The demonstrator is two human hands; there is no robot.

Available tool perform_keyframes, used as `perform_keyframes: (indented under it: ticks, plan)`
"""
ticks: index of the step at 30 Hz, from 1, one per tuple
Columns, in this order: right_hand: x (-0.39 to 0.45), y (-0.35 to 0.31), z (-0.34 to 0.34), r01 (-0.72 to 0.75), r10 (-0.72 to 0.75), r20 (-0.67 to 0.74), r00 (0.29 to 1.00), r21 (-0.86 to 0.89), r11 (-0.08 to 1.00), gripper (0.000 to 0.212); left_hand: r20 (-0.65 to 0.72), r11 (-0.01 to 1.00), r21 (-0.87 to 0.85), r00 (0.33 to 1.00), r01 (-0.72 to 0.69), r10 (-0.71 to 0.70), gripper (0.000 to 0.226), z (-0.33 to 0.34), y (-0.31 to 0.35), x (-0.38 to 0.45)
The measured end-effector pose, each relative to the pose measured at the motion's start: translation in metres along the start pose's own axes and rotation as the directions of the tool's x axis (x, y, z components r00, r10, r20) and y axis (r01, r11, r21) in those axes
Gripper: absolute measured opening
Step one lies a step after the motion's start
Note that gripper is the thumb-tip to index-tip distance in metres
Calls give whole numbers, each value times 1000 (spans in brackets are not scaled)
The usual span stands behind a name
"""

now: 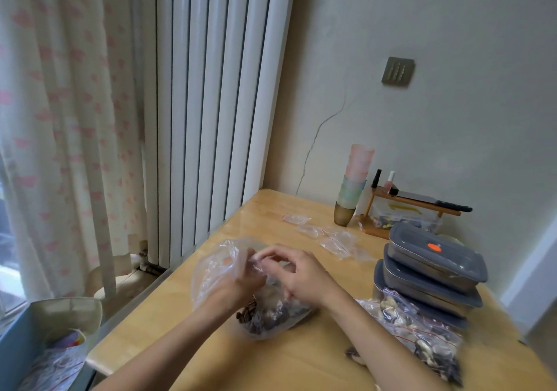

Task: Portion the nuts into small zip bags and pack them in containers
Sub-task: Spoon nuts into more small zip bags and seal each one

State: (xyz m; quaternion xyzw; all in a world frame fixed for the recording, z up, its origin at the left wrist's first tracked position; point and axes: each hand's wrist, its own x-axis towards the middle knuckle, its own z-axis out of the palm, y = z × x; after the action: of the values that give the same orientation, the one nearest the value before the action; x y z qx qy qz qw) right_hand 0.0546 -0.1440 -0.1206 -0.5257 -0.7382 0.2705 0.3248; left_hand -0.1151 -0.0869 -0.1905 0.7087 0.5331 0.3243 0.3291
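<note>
A large, crinkled clear plastic bag of mixed brown nuts (268,309) is seen lying on the pale wooden bench (301,357), near the middle. Its loose upper film is gripped by the left hand (241,273), fingers curled into the plastic, while something small at the bag's mouth is pinched by the right hand (304,273) — whether a small bag or only the film cannot be told. To the right, a heap of small filled zip bags with red seal lines (422,327) rests beside a stack of grey-lidded rectangular containers (431,270), the top lid marked with an orange dot. Further off, several empty small clear zip bags (331,237) are scattered flat on the bench. The work is judged to be partly done — some portions are bagged, yet many nuts remain loose, empty bags await filling, and the filled bags are not yet packed. The plastic looks thin, glossy and limp; the nuts, hard and irregular.
</note>
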Motion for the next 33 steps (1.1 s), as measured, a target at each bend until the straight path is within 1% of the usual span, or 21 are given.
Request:
perform_keyframes:
  ticks: [1,2,4,5,7,9,11,13,14,15,17,18,20,22,24,26,27,29,31,32,33]
  plan:
    - [3,6,-2,-30,30,-59,998,1,1000,13,-14,999,-25,1000,-23,23,33,2,-2,2]
    - [9,15,-4,-63,56,-135,989,-49,997,17,-9,1000,-29,1000,-5,4,31,0,-1,-1]
    - [19,41,-9,-201,144,-269,952,-194,960,20,11,999,-25,999,34,-34,31,-2,1,-8]
    - [24,54,-13,-286,202,-295,934,-277,917,23,8,999,-7,999,42,-42,27,-3,5,-11]
    - [29,75,-21,-439,366,-244,898,-433,788,39,10,999,-29,999,41,-40,23,-4,8,-13]
    - [28,87,-26,-490,500,-159,851,-582,649,47,66,997,-61,997,42,-37,24,-5,13,-16]
    - [25,96,-28,-461,533,-108,839,-663,590,37,198,989,-134,979,67,-39,33,-5,18,-19]
    - [24,102,-33,-439,516,-90,852,-660,609,18,367,977,-207,930,52,28,39,0,21,-21]
    - [25,103,-37,-428,510,-71,858,-648,630,11,411,979,-206,907,-10,96,38,3,24,-24]
    - [25,102,-41,-414,506,-44,862,-637,650,10,437,977,-202,887,-66,151,33,4,27,-26]
    - [27,94,-51,-407,516,25,856,-581,705,14,495,972,-188,842,-138,215,13,8,34,-32]
    - [26,89,-57,-423,520,62,852,-504,753,15,532,971,-186,815,-149,227,4,9,37,-36]
    - [26,76,-67,-466,500,126,857,-228,855,19,595,962,-225,760,-156,263,19,12,42,-40]
    - [28,60,-71,-441,428,129,894,89,893,26,622,960,-253,740,-121,257,26,15,44,-42]
    - [34,47,-63,-345,345,66,936,363,866,27,610,959,-246,746,-139,265,20,16,44,-41]
    - [40,36,-45,-245,282,11,959,531,811,27,613,952,-257,734,-164,293,18,18,45,-39]
    - [43,31,-34,-215,256,9,967,575,790,26,619,949,-265,725,-170,303,20,18,47,-40]
    - [43,26,-9,-213,212,72,975,585,783,25,635,952,-244,712,-185,301,23,17,49,-41]
    - [43,25,16,-257,208,159,965,429,866,21,619,933,-280,700,-228,357,15,13,49,-43]
    - [43,26,26,-268,221,174,960,326,907,23,592,927,-285,716,-245,371,13,12,47,-44]
    - [44,28,33,-270,231,168,958,262,927,27,567,926,-279,734,-256,374,20,11,43,-44]
